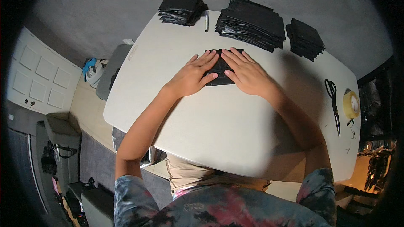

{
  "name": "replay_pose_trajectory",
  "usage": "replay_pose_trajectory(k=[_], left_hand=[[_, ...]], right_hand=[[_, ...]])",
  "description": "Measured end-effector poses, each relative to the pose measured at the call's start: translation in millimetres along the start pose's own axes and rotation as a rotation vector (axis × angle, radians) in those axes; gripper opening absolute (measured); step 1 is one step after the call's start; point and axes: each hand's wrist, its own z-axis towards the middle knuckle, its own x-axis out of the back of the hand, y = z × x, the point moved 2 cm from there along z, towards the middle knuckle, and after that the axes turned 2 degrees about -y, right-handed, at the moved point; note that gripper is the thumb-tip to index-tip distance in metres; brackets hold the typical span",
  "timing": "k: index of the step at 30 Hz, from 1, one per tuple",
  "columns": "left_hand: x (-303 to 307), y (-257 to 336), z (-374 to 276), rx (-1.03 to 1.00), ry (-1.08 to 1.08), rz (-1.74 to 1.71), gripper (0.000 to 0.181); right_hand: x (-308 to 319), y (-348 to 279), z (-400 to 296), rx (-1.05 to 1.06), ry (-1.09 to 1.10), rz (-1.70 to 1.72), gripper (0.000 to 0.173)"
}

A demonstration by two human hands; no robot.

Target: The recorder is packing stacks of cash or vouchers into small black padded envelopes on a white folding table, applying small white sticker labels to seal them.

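Observation:
A flat black plastic packet (pixel 222 69) lies on the white table (pixel 202 126) in front of me. My left hand (pixel 195 74) rests palm down over its left side, and my right hand (pixel 244 69) lies flat over its right side. The fingers of both hands point away from me, slightly apart, and neither hand grasps anything. Between the thumbs and fingertips a strip of the packet's creased, shiny surface shows. The hands cover the rest of it.
Along the far edge stand a left stack of black packets (pixel 181 8), a marker (pixel 206 21), a larger middle stack (pixel 252 22) and a smaller right stack (pixel 304 37). Black-handled scissors (pixel 334 107) and a roll of clear tape (pixel 351 104) lie on the right.

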Motion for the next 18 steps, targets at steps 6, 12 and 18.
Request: replay_pose_trajectory(k=[6,12,18], left_hand=[[-2.7,-9.3,2.3,-0.061,-0.051,0.114,0.064],[0.8,-8.1,2.2,-0.037,-0.100,0.081,0.066],[4.0,-6.3,5.2,-0.007,-0.099,-0.015,0.067]], right_hand=[[10.7,-5.9,5.6,0.118,0.093,-0.069,0.057],[0.1,8.6,6.0,0.115,0.013,0.284,0.049],[5.1,32.4,0.3,0.113,-0.005,0.311,0.041]])
